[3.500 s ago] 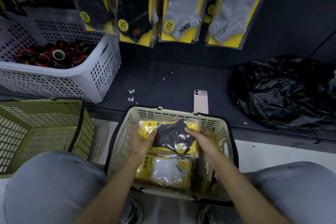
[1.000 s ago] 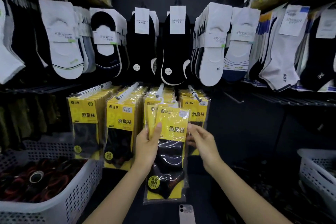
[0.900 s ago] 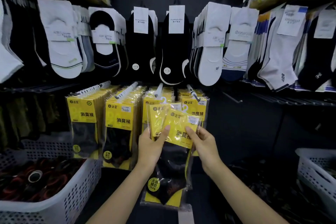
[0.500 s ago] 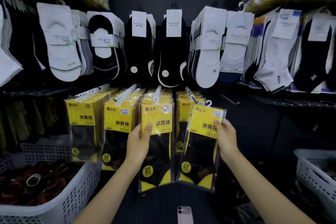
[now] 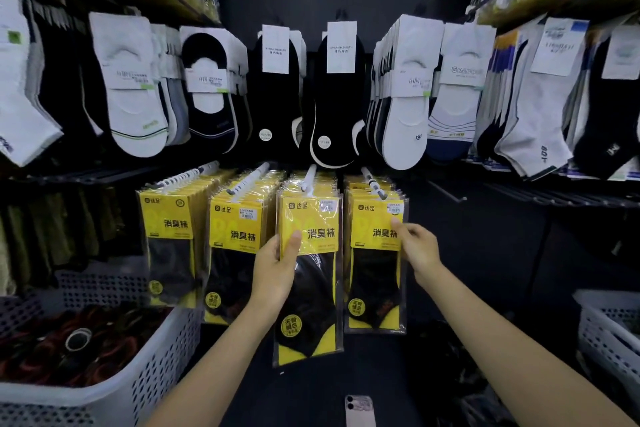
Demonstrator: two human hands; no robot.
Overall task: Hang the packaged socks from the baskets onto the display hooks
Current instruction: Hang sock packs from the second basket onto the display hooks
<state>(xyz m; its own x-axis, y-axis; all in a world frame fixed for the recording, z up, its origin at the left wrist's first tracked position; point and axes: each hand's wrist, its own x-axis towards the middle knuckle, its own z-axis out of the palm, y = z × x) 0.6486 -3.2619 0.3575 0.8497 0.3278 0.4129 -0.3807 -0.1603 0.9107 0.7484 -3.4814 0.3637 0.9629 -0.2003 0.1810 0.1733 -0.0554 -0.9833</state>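
Head view — close, facing sock rack (image 5: 311, 184)

Sock shop, packaged socks (image 5: 309, 253) on display hooks (image 5: 309, 177)

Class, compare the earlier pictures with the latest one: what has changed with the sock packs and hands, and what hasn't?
Both packs were raised together, then split. The right hand carried the right pack rightward to the fourth hook, fingers now at its edge. The left hand still grips the left pack at the third hook. The white basket stayed put.
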